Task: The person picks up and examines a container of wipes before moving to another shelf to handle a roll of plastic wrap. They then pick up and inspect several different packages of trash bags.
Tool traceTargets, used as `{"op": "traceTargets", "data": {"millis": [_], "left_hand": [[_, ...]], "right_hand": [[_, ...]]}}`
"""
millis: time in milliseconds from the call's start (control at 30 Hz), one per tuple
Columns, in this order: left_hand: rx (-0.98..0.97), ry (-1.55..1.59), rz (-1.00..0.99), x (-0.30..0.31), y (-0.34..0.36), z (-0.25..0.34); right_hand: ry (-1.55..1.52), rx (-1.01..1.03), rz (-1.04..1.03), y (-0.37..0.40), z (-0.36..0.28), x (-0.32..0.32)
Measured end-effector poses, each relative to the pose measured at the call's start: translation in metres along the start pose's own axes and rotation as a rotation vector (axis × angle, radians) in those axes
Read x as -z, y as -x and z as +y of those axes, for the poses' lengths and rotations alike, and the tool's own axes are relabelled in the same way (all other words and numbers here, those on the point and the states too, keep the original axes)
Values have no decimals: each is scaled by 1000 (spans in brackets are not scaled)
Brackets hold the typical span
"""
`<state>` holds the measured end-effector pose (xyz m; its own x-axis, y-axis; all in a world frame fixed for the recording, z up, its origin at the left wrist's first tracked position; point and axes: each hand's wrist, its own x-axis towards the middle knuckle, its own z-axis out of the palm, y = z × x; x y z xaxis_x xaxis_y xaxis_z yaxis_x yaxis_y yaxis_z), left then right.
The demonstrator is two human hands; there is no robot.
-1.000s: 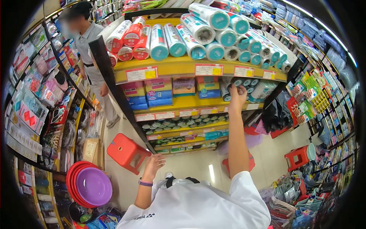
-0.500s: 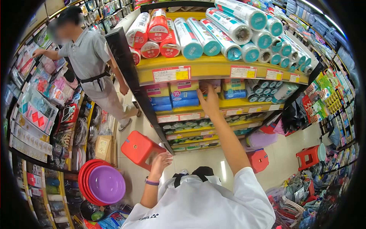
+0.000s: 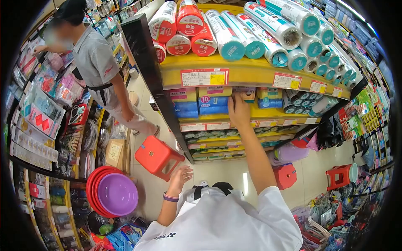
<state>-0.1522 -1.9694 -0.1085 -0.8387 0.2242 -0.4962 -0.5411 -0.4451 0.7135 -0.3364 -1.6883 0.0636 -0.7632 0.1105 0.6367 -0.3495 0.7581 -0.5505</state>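
My right hand [image 3: 240, 111] reaches into the second shelf of the rack, between blue-and-yellow packs [image 3: 213, 100] on its left and similar packs [image 3: 270, 98] on its right. Its fingertips are mostly hidden at a brownish pack [image 3: 245, 93] set further back, so their grip does not show. Low in front of my body, my left hand [image 3: 181, 178] is empty, with its fingers loosely bent and apart. A red plastic stool [image 3: 155, 152] stands just beyond it.
Rolls in clear wrap [image 3: 232, 44] fill the top shelf above a yellow edge with price tags. A dark rack post [image 3: 144, 58] rises at the left. A co-worker [image 3: 98, 62] stands in the left aisle. A purple basin [image 3: 118, 197] sits inside red ones at lower left.
The rack appears larger and slightly further right. My right hand has gone deeper into the shelf gap. The co-worker's lowered arm has shifted; my left hand stays low.
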Motion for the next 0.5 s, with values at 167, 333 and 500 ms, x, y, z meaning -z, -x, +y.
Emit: {"op": "traceTargets", "data": {"millis": [167, 333, 500], "left_hand": [[-5, -19, -57, -10, -11, 3], [19, -58, -86, -18, -17, 8], [36, -41, -107, -22, -13, 4]], "right_hand": [[-4, 66, -2, 2, 8, -2], [-17, 100, -18, 2, 9, -1], [-4, 92, -4, 3, 9, -2]]}}
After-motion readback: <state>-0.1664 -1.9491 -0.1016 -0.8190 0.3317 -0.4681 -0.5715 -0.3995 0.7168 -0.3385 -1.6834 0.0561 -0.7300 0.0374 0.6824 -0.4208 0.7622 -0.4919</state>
